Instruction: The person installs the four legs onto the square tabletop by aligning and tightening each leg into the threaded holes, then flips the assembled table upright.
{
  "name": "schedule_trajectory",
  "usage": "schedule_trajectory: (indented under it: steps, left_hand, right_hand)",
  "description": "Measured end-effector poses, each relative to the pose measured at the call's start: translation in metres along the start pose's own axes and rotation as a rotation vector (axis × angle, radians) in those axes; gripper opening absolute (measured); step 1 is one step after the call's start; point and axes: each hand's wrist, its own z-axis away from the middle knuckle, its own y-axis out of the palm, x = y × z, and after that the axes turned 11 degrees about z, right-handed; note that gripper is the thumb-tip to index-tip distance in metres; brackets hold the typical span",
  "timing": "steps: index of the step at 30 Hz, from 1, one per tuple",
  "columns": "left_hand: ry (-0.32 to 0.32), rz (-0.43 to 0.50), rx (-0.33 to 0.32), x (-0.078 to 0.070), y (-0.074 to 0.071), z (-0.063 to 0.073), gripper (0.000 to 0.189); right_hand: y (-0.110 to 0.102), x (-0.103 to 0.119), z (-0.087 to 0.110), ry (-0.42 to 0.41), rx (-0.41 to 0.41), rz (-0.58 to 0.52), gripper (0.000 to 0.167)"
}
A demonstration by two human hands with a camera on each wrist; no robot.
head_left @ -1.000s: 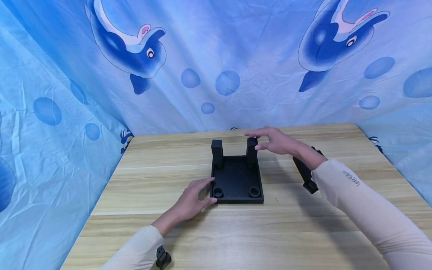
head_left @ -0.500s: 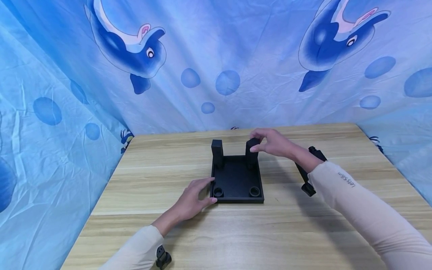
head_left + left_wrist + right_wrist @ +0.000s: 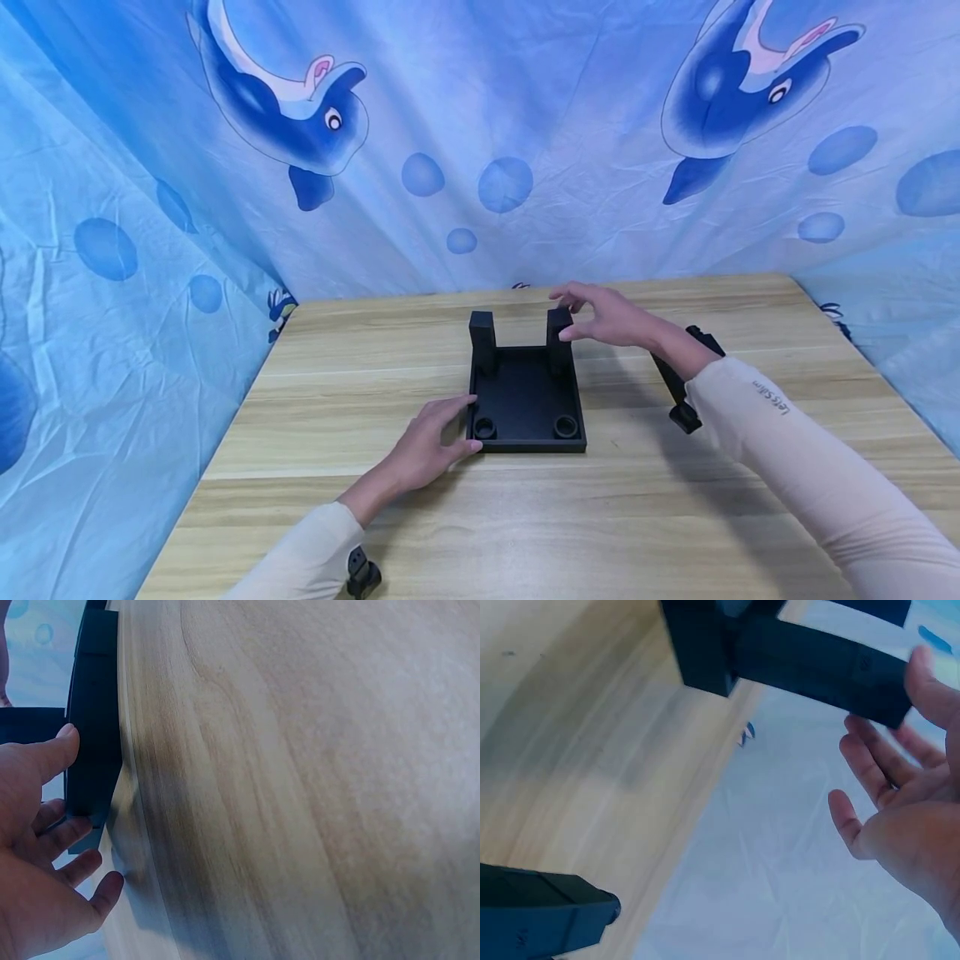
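Observation:
A black square tabletop (image 3: 528,396) lies underside up on the wooden table, raised rim showing. Two black table legs stand upright at its back corners: the left leg (image 3: 483,342) and the right leg (image 3: 557,342). Two round sockets (image 3: 565,427) show at the front corners. My left hand (image 3: 423,446) holds the tabletop's left side near the front corner, thumb and fingers against the rim. My right hand (image 3: 607,317) is at the top of the right back leg, thumb (image 3: 926,686) on one side and fingers around the other, partly hidden behind it.
A loose black leg (image 3: 671,379) lies right of the tabletop, partly covered by my right forearm. The wooden table (image 3: 337,400) ends at a blue curtain (image 3: 450,100) behind and at both sides. A black device (image 3: 363,573) sits by my left sleeve.
My right hand first came round the top of the right back leg, then shifted slightly left. The leg's top tilted a little right and came back. My left hand has stayed put.

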Motion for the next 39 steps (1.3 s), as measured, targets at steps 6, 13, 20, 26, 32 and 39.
schedule_trajectory:
  steps: [6,13,20,26,32,39]
  left_hand:
    - [-0.004,-0.005,-0.001,0.000,0.000,0.000,0.065]
    - [0.002,0.000,0.006,0.001,0.000,-0.001,0.065]
    - [0.000,-0.002,0.002,0.001,-0.001,-0.001,0.065]
    - [-0.008,-0.009,0.006,0.001,0.000,0.000,0.065]
    - [-0.002,-0.010,0.003,0.002,0.000,-0.001,0.065]
    - [-0.005,-0.007,0.009,0.002,0.000,-0.001,0.065]
  right_hand:
    - [-0.010,-0.002,-0.001,-0.102,0.070,-0.003,0.058]
    - [-0.010,-0.002,-0.001,-0.090,0.100,-0.001,0.046]
    - [-0.002,-0.002,-0.003,-0.016,0.009,-0.007,0.036]
    - [0.009,0.001,-0.006,0.036,-0.092,0.008,0.026]
    - [0.014,0.001,-0.009,0.059,-0.101,0.004,0.032]
    - [0.007,-0.010,-0.005,-0.076,0.031,-0.074,0.054]
